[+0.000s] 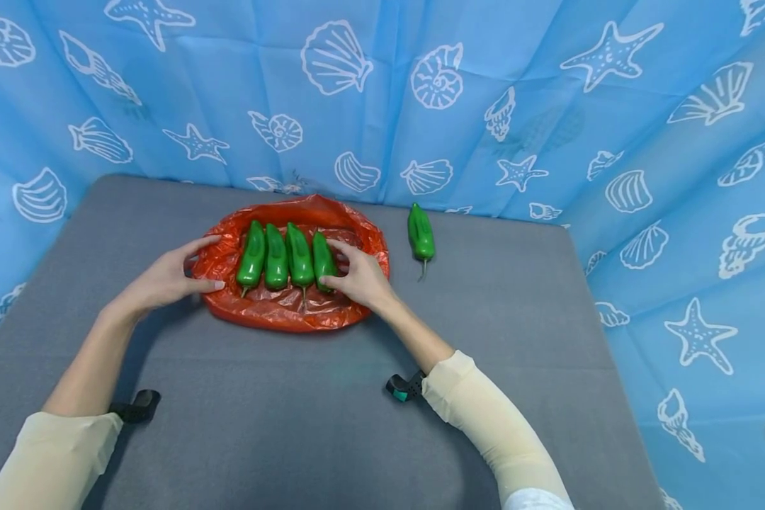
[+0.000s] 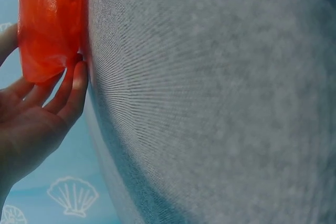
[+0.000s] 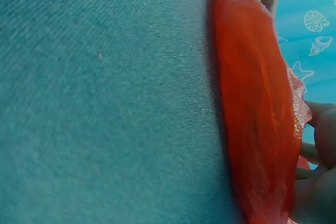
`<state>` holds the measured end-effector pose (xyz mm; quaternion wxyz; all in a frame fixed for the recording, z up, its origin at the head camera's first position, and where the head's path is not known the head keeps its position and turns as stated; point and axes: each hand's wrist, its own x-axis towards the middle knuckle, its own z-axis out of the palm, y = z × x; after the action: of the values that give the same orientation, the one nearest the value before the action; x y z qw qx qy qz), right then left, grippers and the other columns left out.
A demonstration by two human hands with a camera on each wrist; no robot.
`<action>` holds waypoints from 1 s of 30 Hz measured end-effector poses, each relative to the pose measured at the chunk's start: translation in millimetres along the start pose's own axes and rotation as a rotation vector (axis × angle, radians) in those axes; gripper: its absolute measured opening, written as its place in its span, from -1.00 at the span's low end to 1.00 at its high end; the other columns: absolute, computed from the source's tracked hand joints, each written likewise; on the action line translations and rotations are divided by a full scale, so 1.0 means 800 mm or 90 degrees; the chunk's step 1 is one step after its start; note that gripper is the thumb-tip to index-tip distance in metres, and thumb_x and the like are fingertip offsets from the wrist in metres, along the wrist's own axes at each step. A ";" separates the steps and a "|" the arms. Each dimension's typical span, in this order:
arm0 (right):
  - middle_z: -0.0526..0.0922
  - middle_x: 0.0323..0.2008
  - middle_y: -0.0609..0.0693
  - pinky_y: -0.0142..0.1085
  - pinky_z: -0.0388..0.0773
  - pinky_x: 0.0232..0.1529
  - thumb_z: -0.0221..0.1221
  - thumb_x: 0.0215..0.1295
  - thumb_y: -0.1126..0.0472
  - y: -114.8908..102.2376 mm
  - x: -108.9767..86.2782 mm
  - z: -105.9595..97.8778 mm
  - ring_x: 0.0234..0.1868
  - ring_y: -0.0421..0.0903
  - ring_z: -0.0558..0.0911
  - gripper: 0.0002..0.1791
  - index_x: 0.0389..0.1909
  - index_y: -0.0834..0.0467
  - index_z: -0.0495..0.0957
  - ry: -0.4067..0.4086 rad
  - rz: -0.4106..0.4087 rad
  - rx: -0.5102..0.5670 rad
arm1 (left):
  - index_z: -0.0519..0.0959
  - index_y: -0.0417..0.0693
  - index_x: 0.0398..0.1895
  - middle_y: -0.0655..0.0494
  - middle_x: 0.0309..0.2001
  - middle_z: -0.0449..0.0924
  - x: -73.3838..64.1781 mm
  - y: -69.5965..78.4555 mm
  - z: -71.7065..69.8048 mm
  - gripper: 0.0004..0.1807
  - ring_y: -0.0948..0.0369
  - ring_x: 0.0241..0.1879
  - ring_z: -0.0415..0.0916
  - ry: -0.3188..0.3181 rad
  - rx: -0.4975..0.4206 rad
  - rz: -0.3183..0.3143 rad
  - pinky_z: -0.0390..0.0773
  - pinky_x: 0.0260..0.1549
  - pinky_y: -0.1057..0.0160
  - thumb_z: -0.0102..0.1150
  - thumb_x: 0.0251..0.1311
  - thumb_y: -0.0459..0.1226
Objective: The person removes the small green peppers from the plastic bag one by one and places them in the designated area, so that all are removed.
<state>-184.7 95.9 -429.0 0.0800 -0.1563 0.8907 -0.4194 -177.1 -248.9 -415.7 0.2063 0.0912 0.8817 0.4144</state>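
A red plastic bag [image 1: 274, 316], its sides turned out into a low rim, lies on the grey table. Inside it, several green chili peppers [image 1: 276, 258] lie side by side in a row. My left hand [image 1: 168, 278] holds the bag's left end, thumb over the front rim and fingers farther back; the left wrist view shows the fingers [image 2: 77, 85] curled against the red plastic. My right hand [image 1: 362, 278] reaches over the right rim and pinches the rightmost pepper [image 1: 323, 262] between thumb and fingers. In the right wrist view the bag's side hides that pepper.
One more green chili pepper [image 1: 421, 234] lies on the table right of the bag, stem toward me. A blue curtain [image 1: 382, 92] with white shell and starfish prints hangs behind the table [image 1: 503, 340] and along its sides. Black wrist devices [image 1: 403, 387] sit below both forearms.
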 end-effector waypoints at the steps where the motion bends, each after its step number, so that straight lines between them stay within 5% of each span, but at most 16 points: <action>1: 0.50 0.29 0.11 -0.21 0.57 0.14 0.43 0.17 0.14 0.000 0.000 0.001 0.18 0.02 0.59 -0.18 0.45 0.08 0.31 -0.004 0.000 -0.007 | -0.12 0.05 0.62 -0.47 0.50 -0.14 0.000 0.000 0.000 0.04 -0.45 0.39 -0.05 0.001 0.001 -0.002 0.12 0.22 -0.48 0.34 0.22 -0.14; 14: 0.21 0.49 0.12 -0.05 0.10 0.48 0.46 0.11 0.01 -0.005 0.006 0.011 0.49 0.08 0.20 0.01 0.53 0.07 0.16 -0.056 -0.028 -0.117 | -0.12 0.03 0.62 -0.45 0.51 -0.18 -0.004 0.000 -0.001 0.03 -0.44 0.41 -0.11 -0.006 -0.005 -0.008 0.03 0.24 -0.49 0.34 0.23 -0.13; 30: 0.25 0.49 0.05 -0.12 0.19 0.45 0.43 0.16 0.02 0.000 0.010 0.006 0.48 0.02 0.23 -0.07 0.51 0.06 0.21 -0.035 -0.040 -0.114 | -0.10 0.02 0.61 -0.44 0.48 -0.07 -0.009 0.001 0.000 0.01 -0.35 0.34 0.10 -0.003 0.001 -0.010 0.25 0.18 -0.42 0.31 0.26 -0.05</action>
<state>-190.7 89.9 -432.3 0.0773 -0.2018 0.9167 -0.3362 -170.2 -250.5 -412.9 0.2118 0.0850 0.8821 0.4121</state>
